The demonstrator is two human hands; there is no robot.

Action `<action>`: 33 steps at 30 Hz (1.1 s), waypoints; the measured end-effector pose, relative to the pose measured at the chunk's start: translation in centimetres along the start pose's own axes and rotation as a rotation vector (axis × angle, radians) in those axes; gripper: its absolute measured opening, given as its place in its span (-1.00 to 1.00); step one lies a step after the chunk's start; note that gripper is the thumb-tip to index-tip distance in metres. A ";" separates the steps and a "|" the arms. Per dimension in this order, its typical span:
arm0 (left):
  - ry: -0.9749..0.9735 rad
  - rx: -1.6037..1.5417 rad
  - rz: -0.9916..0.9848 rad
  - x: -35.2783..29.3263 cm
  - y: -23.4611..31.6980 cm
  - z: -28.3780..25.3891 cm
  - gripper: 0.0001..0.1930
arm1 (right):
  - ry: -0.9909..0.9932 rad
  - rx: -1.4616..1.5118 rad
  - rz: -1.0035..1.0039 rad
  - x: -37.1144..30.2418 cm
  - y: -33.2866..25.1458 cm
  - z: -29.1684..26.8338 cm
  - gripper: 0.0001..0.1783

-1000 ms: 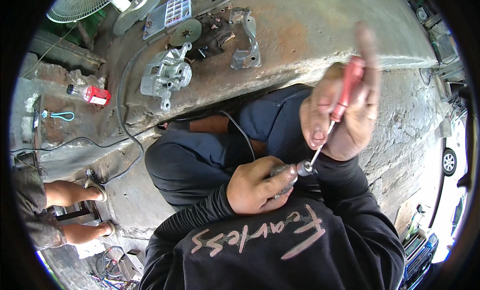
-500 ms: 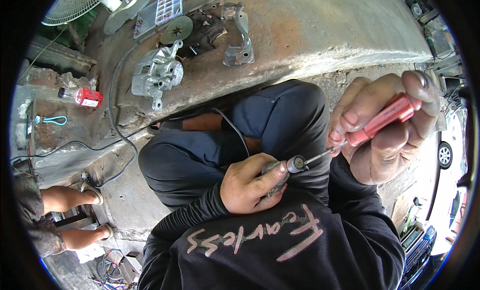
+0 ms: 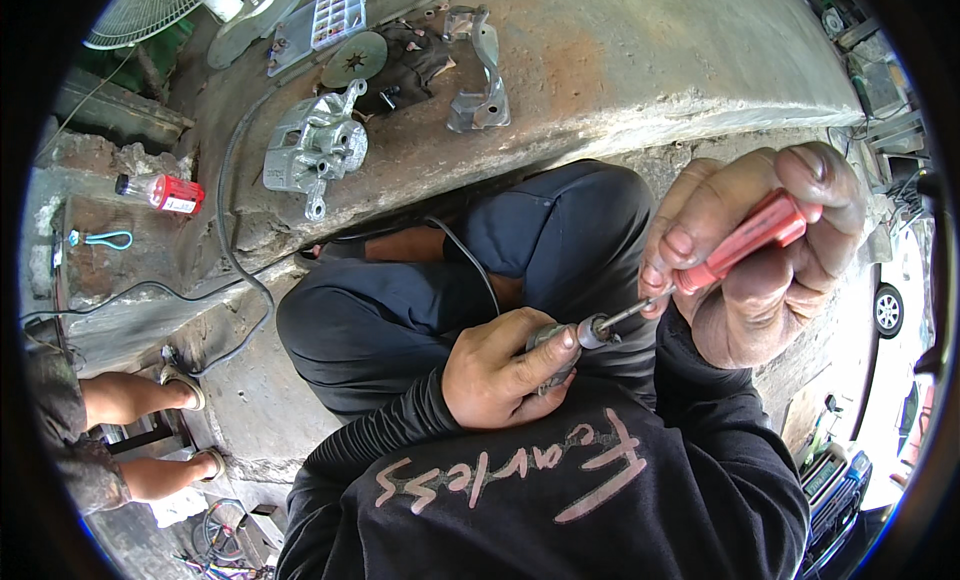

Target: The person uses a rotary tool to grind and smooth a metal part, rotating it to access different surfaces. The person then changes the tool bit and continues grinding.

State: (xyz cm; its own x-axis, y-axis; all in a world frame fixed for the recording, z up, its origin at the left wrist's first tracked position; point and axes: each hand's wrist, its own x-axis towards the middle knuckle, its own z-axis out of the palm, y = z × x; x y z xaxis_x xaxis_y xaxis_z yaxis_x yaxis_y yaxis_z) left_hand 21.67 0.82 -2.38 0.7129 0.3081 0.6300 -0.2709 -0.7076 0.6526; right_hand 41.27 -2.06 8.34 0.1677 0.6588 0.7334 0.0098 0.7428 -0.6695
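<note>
My left hand (image 3: 500, 372) is wrapped round a grey metal cylindrical part (image 3: 591, 332) with a round, hollow-looking end, held above my lap. The thumb lies along the part, and the palm hides much of its body. Pinched in the fingers of my right hand (image 3: 765, 295) is a screwdriver (image 3: 742, 244) with a red handle and a thin metal shaft. Its shaft points left and down, with the tip at the mouth of the part. How deep the tip sits cannot be made out.
On the concrete ledge (image 3: 640, 65) lie a silver brake caliper (image 3: 315, 145), a metal bracket (image 3: 487, 70), a round disc (image 3: 355, 60) and a compartment box (image 3: 338, 15). A red-labelled bottle (image 3: 170, 193) lies to the left. Another person's legs (image 3: 140, 395) show at lower left.
My right hand and the screwdriver have shifted slightly left, bringing the tip to the part's mouth. The part's round end has turned more toward the screwdriver.
</note>
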 end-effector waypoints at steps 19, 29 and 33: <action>-0.005 0.000 -0.004 -0.1 0.0 0.0 0.06 | -0.001 0.021 -0.016 0.0 0.3 -0.2 -0.40; -0.009 -0.002 0.002 -0.2 -0.1 0.0 0.06 | -0.001 0.070 0.010 -0.2 0.3 -0.1 -0.41; -0.005 -0.009 -0.013 -0.2 0.0 0.1 0.06 | -0.040 0.050 -0.005 -0.2 0.6 -0.3 -0.42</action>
State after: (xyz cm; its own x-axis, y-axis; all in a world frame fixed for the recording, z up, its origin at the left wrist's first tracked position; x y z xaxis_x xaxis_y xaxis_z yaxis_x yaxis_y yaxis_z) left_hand 21.58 0.73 -2.55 0.7196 0.3138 0.6195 -0.2675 -0.6980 0.6643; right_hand 41.52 -1.75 7.78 0.1286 0.6589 0.7412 -0.0393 0.7502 -0.6601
